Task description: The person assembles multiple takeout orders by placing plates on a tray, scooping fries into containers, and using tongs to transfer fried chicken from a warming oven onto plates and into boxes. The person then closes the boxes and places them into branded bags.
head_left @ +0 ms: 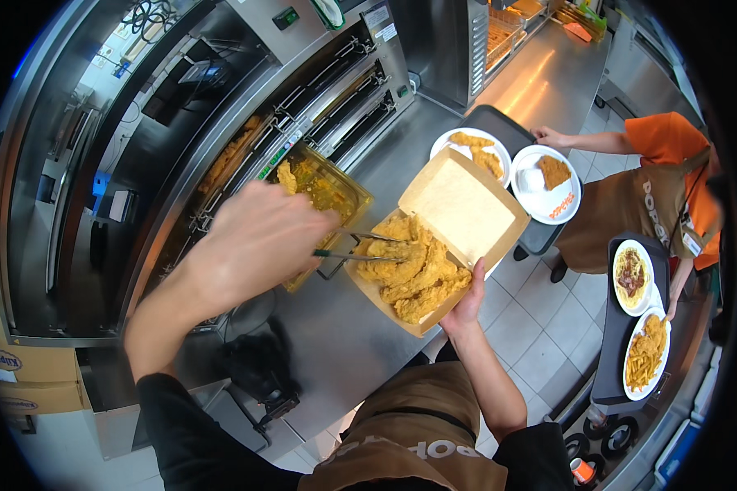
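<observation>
My left hand (258, 233), closed, grips a pair of metal tongs (344, 255). Their tips reach into an open cardboard takeaway box (463, 196) and lie on fried chicken pieces (422, 274) heaped in its base. The box is tilted, with its lid folded back toward the far right. My right hand (467, 301) holds the box by its right side, thumb at the rim. Beyond my left hand, partly hidden by it, an amber plastic pan (354, 195) juts from the cabinet with a piece of fried chicken (287, 177) at its left side.
A steel warming cabinet (389, 37) with several slots stands at the far left of the steel counter (327, 360). A dark tray (495, 123) carries two plates of food, one hand of a co-worker (667, 147) at its edge. Another dark tray (610, 352) with two plates is at right.
</observation>
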Tool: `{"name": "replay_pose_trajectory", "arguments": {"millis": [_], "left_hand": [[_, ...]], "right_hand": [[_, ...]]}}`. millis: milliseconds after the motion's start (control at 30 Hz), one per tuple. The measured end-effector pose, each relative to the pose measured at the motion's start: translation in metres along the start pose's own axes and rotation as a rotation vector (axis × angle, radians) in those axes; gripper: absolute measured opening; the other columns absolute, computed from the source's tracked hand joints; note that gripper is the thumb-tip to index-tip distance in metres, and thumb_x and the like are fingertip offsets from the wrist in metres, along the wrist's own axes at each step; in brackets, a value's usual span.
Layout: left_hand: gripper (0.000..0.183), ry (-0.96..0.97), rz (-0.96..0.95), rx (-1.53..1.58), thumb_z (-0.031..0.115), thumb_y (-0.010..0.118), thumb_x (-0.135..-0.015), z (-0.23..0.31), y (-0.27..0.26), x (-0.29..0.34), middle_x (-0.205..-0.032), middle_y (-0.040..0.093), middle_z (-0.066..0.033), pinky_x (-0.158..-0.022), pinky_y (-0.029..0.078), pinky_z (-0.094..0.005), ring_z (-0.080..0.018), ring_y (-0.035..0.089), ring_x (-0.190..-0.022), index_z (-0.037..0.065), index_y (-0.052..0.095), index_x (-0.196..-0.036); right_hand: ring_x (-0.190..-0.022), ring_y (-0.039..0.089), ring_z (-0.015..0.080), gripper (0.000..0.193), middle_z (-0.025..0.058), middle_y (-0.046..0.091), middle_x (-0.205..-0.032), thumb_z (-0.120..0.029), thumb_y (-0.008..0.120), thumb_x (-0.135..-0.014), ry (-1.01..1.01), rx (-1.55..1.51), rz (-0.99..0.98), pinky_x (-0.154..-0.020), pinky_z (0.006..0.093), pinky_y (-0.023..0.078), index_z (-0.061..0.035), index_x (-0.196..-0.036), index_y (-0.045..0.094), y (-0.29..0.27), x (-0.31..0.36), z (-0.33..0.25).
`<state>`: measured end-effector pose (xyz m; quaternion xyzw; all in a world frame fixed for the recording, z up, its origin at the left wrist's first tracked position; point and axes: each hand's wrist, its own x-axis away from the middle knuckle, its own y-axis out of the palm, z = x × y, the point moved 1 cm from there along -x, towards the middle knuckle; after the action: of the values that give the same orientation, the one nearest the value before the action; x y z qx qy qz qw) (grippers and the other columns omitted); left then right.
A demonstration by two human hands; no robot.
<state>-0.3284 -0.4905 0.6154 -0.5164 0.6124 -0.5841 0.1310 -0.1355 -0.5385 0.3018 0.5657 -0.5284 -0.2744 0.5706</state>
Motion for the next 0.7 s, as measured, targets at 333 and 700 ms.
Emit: {"name": "replay_pose_trajectory", "arguments": {"millis": [333,700], "left_hand": [[0.056,-0.116,-0.074,0.397,0.035,0.087,-0.068,-0.044,0.030,0.001,-0.067,0.064,-0.0078,-0.061,0.048,-0.0329,-0.0229,0.065,-0.063,0.005,0.065,-0.108],[0.060,-0.527,0.703,1.861,0.001,0.066,-0.070,0.068,0.339,0.026,-0.113,0.061,-0.0068,-0.083,0.049,-0.0319,-0.0150,0.058,-0.094,0.006,0.052,-0.128]], "right_hand": [[-0.134,0.044,0.0332,0.086,0.0158,0.044,-0.147,-0.070,0.046,-0.092,0.054,-0.049,0.060,-0.111,0.0483,0.038,-0.0073,-0.149,0.033,-0.007,0.010,0.015],[-0.133,0.045,0.0332,0.086,0.0152,0.045,-0.146,-0.069,0.050,-0.090,-0.162,0.035,0.141,-0.110,0.0474,0.040,-0.0071,-0.147,0.037,-0.010,0.015,0.001]]}}
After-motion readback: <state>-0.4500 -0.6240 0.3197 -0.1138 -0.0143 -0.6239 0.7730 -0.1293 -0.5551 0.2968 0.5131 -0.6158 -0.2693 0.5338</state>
